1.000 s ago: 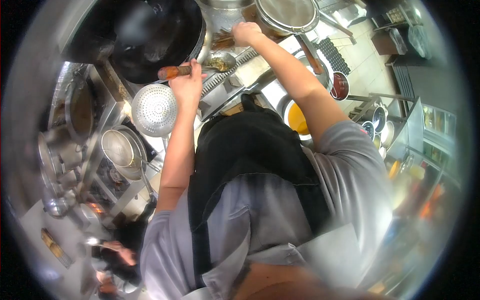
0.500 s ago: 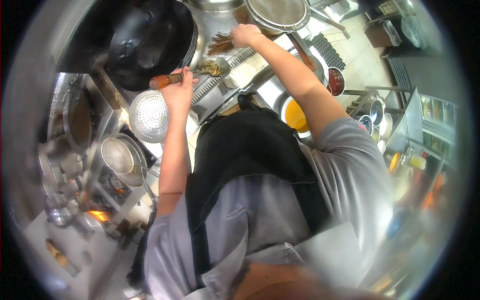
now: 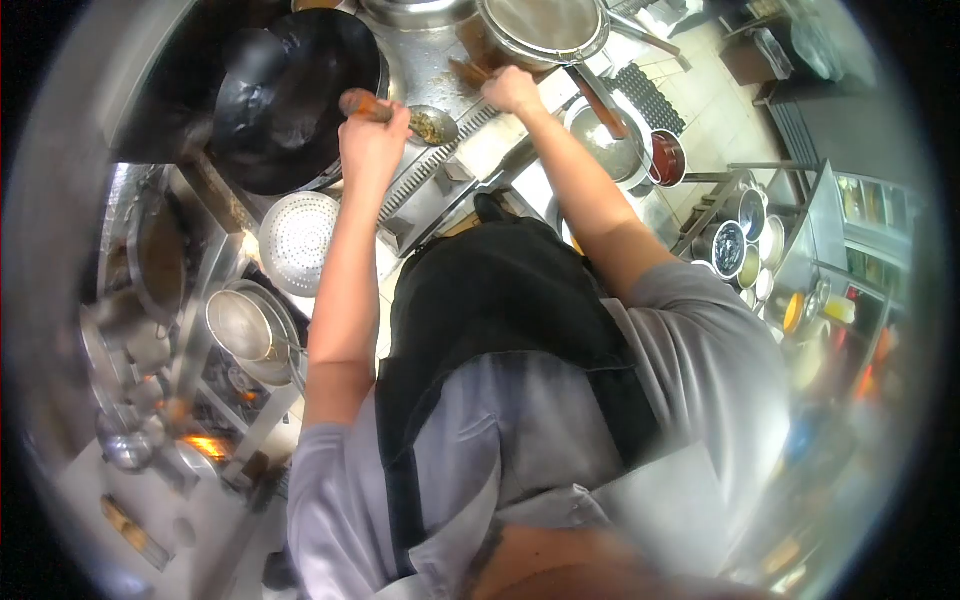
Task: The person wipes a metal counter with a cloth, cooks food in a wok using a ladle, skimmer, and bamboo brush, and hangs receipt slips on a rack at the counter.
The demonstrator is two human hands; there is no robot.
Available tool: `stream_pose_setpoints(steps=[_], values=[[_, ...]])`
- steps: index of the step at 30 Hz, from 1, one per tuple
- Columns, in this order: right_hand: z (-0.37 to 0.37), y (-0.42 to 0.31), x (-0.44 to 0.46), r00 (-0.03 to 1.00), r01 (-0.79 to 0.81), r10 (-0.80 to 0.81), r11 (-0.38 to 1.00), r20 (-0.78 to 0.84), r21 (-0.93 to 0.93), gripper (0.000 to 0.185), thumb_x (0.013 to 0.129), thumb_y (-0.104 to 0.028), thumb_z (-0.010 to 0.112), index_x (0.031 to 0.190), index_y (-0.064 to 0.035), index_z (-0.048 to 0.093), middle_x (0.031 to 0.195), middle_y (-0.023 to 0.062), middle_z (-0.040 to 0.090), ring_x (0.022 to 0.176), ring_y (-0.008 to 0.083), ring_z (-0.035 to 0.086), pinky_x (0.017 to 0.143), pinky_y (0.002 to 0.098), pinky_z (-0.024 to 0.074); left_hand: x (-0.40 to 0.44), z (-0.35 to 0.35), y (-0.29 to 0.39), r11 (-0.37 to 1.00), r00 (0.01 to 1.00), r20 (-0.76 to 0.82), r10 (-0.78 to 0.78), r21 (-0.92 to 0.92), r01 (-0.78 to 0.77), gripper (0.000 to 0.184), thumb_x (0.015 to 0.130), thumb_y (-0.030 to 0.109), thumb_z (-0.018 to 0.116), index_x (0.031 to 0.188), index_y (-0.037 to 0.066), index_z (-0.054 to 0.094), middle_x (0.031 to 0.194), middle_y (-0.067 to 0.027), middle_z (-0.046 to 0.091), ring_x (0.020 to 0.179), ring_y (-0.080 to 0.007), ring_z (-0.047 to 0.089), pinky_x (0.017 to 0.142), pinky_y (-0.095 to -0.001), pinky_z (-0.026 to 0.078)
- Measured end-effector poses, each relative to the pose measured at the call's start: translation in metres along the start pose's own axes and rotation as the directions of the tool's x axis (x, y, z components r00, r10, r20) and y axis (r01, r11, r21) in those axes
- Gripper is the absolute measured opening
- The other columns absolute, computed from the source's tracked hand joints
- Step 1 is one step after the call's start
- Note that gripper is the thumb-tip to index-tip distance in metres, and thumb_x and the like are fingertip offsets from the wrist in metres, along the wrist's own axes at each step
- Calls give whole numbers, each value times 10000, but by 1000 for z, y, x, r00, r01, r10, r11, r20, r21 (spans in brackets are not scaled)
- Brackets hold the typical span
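With the left hand [image 3: 372, 148] clamped round a wooden-handled steel ladle [image 3: 365, 104] of chopped green food [image 3: 430, 124] near the round black wok [image 3: 290, 110], the right hand [image 3: 513, 91], closed on a brown stick brush [image 3: 467, 74], apparently sweeps the grey steel worktop [image 3: 420, 60], which calls for holding the ladle level.

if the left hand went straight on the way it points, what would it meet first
Likely the black wok, at its rim just beyond the left hand, though depth between them is unclear.
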State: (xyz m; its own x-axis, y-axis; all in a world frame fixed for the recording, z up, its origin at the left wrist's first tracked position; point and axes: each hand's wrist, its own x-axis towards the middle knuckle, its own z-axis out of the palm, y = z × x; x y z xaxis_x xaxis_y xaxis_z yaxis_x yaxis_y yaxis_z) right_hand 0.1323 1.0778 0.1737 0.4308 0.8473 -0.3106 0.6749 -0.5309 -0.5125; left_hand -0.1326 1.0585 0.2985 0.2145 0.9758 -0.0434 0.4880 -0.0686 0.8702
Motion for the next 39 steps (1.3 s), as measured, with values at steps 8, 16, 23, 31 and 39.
stream_pose_setpoints(steps=[8, 16, 23, 31, 39], values=[[3, -10, -34, 995, -78, 58, 954, 76, 290, 477, 802, -355, 639, 1126, -23, 748, 1089, 280, 715, 1098, 380, 694, 998, 401, 530, 42, 14, 18, 998, 999, 48, 24, 64, -28, 326, 909, 246, 692, 952, -77, 712, 784, -143, 746, 714, -221, 772, 632, -309, 580], [23, 2, -1, 1000, -8, 8, 1000, 13, 4, 405, 819, -307, 622, 1109, -57, 755, 1146, 255, 708, 1126, 376, 680, 992, 422, 537, 51, 14, 47, 987, 999, 52, 14, 160, -22, 386, 874, 305, 635, 753, -52, 721, 645, -145, 719, 696, -263, 755, 752, -364, 591], [-11, -24, -16, 996, 25, -35, 994, 86, 110, 386, 827, -294, 599, 1122, -108, 763, 1161, 215, 716, 1117, 374, 684, 986, 431, 541, 71, 16, 54, 974, 998, 14, -69, 218, 64, 452, 891, 328, 648, 675, -67, 684, 647, -147, 726, 618, -185, 746, 624, -303, 582], [11, -40, 13, 985, 96, -74, 985, 157, -141, 435, 857, -273, 615, 1213, -44, 717, 1270, 236, 674, 1197, 356, 658, 1028, 434, 525, 73, 16, 45, 981, 988, -65, -142, 124, 149, 412, 894, 300, 634, 782, -89, 712, 642, -170, 717, 660, -246, 760, 742, -349, 595], [-70, -55, -44, 882, 346, -290, 934, 372, -91, 407, 759, -310, 619, 1089, -139, 784, 1090, 175, 741, 1026, 347, 713, 931, 406, 561, 48, -4, 32, 988, 983, -96, -155, 2, 156, 428, 929, 283, 648, 771, -110, 710, 677, -170, 734, 597, -182, 738, 600, -293, 591]])
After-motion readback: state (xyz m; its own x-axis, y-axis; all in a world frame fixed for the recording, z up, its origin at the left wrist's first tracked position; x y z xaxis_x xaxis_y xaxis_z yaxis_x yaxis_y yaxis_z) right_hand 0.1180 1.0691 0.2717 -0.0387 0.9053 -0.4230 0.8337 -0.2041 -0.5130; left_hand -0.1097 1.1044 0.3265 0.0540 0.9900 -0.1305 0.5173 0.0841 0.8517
